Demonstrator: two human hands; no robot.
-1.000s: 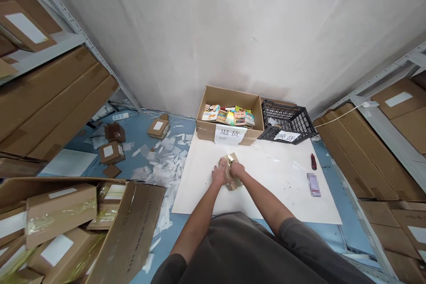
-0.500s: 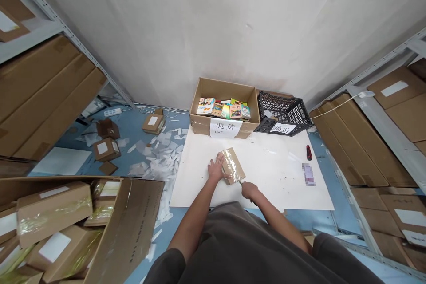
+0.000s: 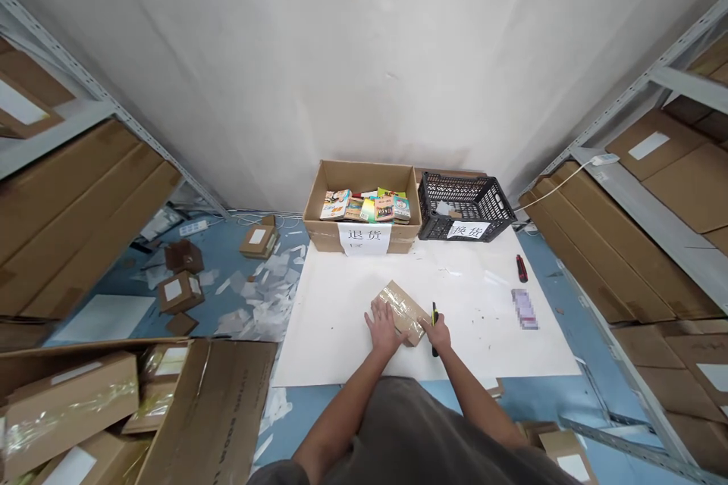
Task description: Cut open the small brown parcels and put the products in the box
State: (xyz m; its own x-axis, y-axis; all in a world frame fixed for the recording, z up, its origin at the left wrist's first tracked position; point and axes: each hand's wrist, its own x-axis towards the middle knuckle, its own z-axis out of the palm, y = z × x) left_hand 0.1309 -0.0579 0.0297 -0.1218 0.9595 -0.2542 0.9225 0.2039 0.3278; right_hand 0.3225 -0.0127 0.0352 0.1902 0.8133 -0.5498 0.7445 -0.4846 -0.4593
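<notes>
A small brown cardboard parcel (image 3: 403, 305) with shiny clear tape lies slanted on the white tabletop (image 3: 330, 318). My left hand (image 3: 384, 330) grips its near left side, with fingers along the edge and thumb at the front. At its right end, my right hand (image 3: 437, 333) is closed around a black and yellow utility knife (image 3: 435, 311), and its fingertips touch the parcel. The knife points away from me beside the parcel. Whether the blade is out, I cannot tell.
Behind stand a carton (image 3: 318, 235) of books and a black plastic crate (image 3: 455, 204), both with paper signs. A red knife (image 3: 522, 269) lies at right. Paper scraps (image 3: 267, 295) litter the floor; a large box (image 3: 227, 402) of parcels sits front left. Loaded shelves flank both sides.
My right hand pulled the knife along the parcel towards me and off its near end, then came up to its right side. The parcel has turned, and my left hand shifted to its near side.
</notes>
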